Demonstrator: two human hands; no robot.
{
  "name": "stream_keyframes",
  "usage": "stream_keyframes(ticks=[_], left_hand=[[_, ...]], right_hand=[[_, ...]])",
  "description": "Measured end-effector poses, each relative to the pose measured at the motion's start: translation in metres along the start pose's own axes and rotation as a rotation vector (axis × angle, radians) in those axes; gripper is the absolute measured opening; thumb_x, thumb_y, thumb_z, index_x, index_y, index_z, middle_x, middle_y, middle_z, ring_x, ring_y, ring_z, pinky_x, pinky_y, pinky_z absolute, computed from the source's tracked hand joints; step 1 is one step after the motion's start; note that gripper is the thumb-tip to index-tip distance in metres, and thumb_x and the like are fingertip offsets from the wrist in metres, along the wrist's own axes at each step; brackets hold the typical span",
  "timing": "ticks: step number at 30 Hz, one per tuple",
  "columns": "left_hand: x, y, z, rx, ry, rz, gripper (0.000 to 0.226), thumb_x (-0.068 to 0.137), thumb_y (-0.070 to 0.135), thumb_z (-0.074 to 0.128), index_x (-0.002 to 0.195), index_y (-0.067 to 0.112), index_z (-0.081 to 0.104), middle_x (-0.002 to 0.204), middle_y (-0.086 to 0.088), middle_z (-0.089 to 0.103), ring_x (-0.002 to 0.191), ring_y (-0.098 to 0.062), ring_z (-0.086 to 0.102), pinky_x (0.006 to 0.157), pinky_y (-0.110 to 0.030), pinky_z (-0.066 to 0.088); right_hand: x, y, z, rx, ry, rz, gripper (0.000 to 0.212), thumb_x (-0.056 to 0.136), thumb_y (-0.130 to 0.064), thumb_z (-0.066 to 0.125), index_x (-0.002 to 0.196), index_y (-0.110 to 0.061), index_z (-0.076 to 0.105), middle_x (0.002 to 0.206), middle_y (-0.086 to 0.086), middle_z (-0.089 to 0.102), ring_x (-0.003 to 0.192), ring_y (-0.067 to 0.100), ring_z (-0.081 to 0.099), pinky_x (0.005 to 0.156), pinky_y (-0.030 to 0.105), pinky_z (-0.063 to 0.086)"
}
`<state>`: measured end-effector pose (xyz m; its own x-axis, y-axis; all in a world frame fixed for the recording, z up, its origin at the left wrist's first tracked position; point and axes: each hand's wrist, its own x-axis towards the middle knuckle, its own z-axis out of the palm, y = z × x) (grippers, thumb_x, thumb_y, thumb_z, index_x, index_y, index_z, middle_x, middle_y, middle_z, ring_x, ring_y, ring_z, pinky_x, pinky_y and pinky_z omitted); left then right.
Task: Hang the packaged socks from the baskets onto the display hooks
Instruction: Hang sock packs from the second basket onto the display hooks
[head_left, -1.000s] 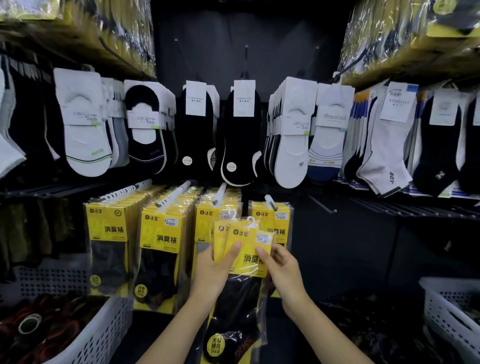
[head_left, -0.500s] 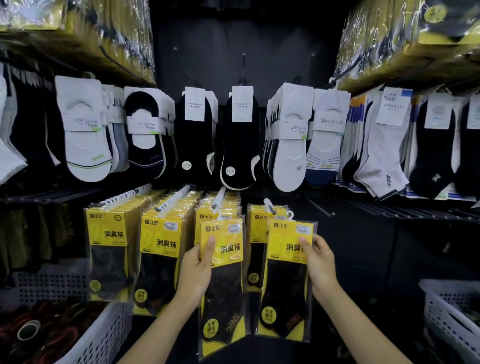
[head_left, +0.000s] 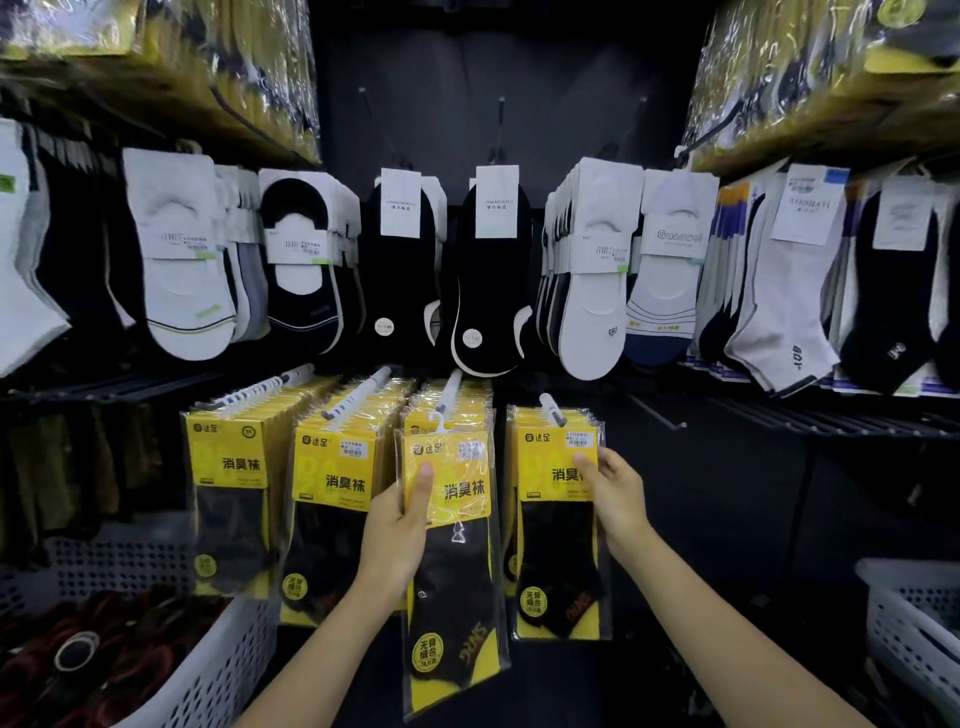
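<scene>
My left hand (head_left: 400, 525) grips a yellow-and-black sock pack (head_left: 452, 545) by its left edge, thumb on the front. Its white hanger tab sits just below the tip of the third display hook (head_left: 449, 392). My right hand (head_left: 610, 493) holds the right edge of another sock pack (head_left: 558, 519), which is at the front of the row on the fourth hook (head_left: 550, 408). Two fuller hooks (head_left: 358, 397) to the left carry rows of the same yellow packs.
A white perforated basket (head_left: 228, 654) with dark goods sits at lower left. Another white basket (head_left: 914, 629) stands at lower right. Rows of white and black socks (head_left: 493, 270) hang above. Bare wire racks (head_left: 810, 421) extend right.
The two packs were together in both hands, then separated. The right pack moved up and back onto the fourth hook's row. The left pack rose towards the third hook.
</scene>
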<state>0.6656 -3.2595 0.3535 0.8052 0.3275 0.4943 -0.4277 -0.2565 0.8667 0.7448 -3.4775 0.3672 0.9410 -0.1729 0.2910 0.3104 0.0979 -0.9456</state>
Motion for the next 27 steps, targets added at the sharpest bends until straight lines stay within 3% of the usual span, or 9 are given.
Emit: stream_keyframes(ticks=[2, 4, 7, 9, 13, 16, 20, 24, 27], left_hand=[[0.0, 0.0, 0.001, -0.005, 0.002, -0.009, 0.04, 0.084, 0.055, 0.041, 0.064, 0.024, 0.055, 0.046, 0.016, 0.053, 0.046, 0.002, 0.051, 0.047, -0.008, 0.035], [0.0, -0.001, 0.003, -0.021, -0.011, -0.028, 0.04, 0.083, 0.056, 0.042, 0.08, 0.024, 0.065, 0.068, 0.012, 0.069, 0.065, 0.0, 0.063, 0.058, -0.01, 0.045], [-0.001, -0.003, 0.005, -0.056, -0.046, -0.045, 0.049, 0.085, 0.055, 0.042, 0.094, 0.014, 0.068, 0.082, -0.002, 0.067, 0.076, -0.011, 0.063, 0.072, -0.02, 0.047], [-0.003, -0.003, 0.007, -0.063, -0.057, -0.051, 0.041, 0.087, 0.053, 0.043, 0.095, 0.022, 0.068, 0.082, 0.004, 0.068, 0.078, -0.008, 0.063, 0.072, -0.019, 0.048], [-0.007, 0.002, 0.017, -0.077, -0.088, -0.072, 0.035, 0.092, 0.047, 0.045, 0.073, 0.024, 0.064, 0.067, 0.01, 0.066, 0.065, -0.001, 0.061, 0.056, -0.008, 0.043], [-0.012, 0.006, 0.033, -0.112, -0.113, -0.078, 0.047, 0.09, 0.046, 0.045, 0.057, 0.014, 0.054, 0.043, 0.016, 0.052, 0.044, 0.005, 0.051, 0.047, -0.006, 0.034], [-0.016, 0.007, 0.06, -0.14, -0.229, -0.128, 0.037, 0.092, 0.042, 0.048, 0.075, 0.013, 0.063, 0.059, 0.013, 0.066, 0.058, 0.005, 0.061, 0.056, -0.008, 0.042], [-0.022, 0.011, 0.076, -0.149, -0.259, -0.144, 0.027, 0.094, 0.04, 0.049, 0.097, 0.02, 0.066, 0.087, 0.008, 0.073, 0.082, -0.001, 0.068, 0.066, -0.01, 0.05], [-0.027, 0.012, 0.081, -0.136, -0.305, -0.146, 0.021, 0.095, 0.039, 0.048, 0.11, 0.026, 0.055, 0.102, 0.014, 0.064, 0.095, 0.002, 0.061, 0.072, -0.006, 0.046]], right_hand=[[0.002, 0.004, 0.002, -0.009, 0.048, 0.056, 0.003, 0.089, -0.019, 0.065, 0.092, -0.019, 0.064, 0.099, 0.004, 0.07, 0.093, 0.017, 0.067, 0.083, 0.03, 0.055], [0.004, 0.01, 0.003, -0.055, 0.126, 0.115, 0.014, 0.085, -0.023, 0.07, 0.094, -0.015, 0.063, 0.1, 0.006, 0.068, 0.095, 0.02, 0.064, 0.085, 0.032, 0.051], [0.0, 0.019, -0.003, -0.077, 0.262, 0.174, 0.021, 0.083, -0.018, 0.072, 0.1, -0.007, 0.064, 0.104, 0.011, 0.066, 0.099, 0.023, 0.063, 0.084, 0.031, 0.05], [-0.008, 0.022, -0.008, -0.097, 0.321, 0.173, 0.024, 0.083, -0.017, 0.073, 0.101, -0.006, 0.063, 0.106, 0.012, 0.065, 0.096, 0.022, 0.06, 0.082, 0.031, 0.049], [-0.027, 0.015, -0.011, -0.063, 0.162, 0.112, 0.021, 0.087, -0.022, 0.068, 0.102, -0.007, 0.063, 0.105, 0.009, 0.064, 0.102, 0.022, 0.061, 0.092, 0.037, 0.052], [-0.045, 0.001, -0.003, -0.024, -0.076, 0.113, 0.022, 0.095, -0.027, 0.055, 0.108, -0.012, 0.064, 0.109, 0.005, 0.065, 0.101, 0.018, 0.063, 0.083, 0.026, 0.053], [-0.061, -0.007, 0.005, -0.012, -0.229, 0.077, 0.016, 0.094, -0.027, 0.057, 0.106, -0.019, 0.065, 0.102, -0.001, 0.072, 0.094, 0.011, 0.069, 0.077, 0.021, 0.055], [-0.064, -0.005, -0.007, 0.099, -0.124, 0.073, 0.012, 0.093, -0.017, 0.059, 0.104, -0.013, 0.063, 0.097, 0.0, 0.074, 0.083, 0.006, 0.071, 0.064, 0.015, 0.054], [-0.059, -0.003, -0.019, 0.081, -0.008, 0.057, 0.007, 0.093, -0.017, 0.058, 0.1, -0.016, 0.061, 0.096, -0.001, 0.073, 0.083, 0.006, 0.07, 0.064, 0.015, 0.053]])
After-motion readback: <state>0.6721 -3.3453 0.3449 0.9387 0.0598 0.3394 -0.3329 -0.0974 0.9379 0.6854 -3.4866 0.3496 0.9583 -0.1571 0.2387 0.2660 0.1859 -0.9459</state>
